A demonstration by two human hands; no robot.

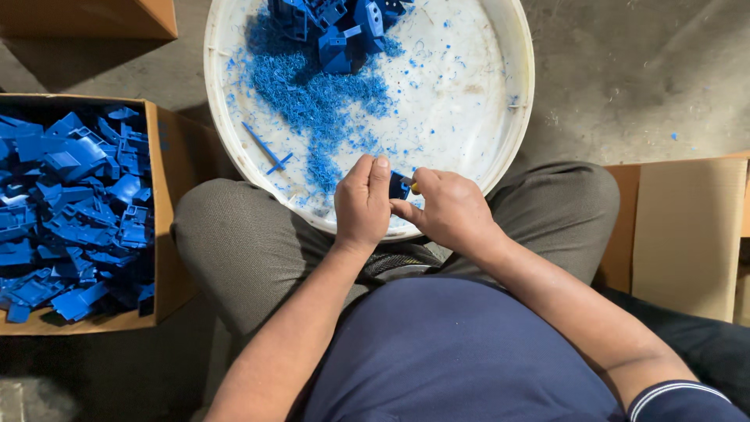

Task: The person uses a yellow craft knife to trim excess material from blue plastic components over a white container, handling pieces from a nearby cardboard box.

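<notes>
My left hand (pixel 362 202) grips a blue part (pixel 398 186); my right (pixel 449 211) grips a tool, over the basin (pixel 500 117), beside the box (pixel 168 234).

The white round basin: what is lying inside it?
Inside the white basin lie blue plastic shavings, two thin blue strips and, at the far edge, several blue plastic parts. Both hands cover its near rim.

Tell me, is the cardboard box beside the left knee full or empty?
Nearly full: the cardboard box holds blue plastic parts piled almost to its rim.
</notes>
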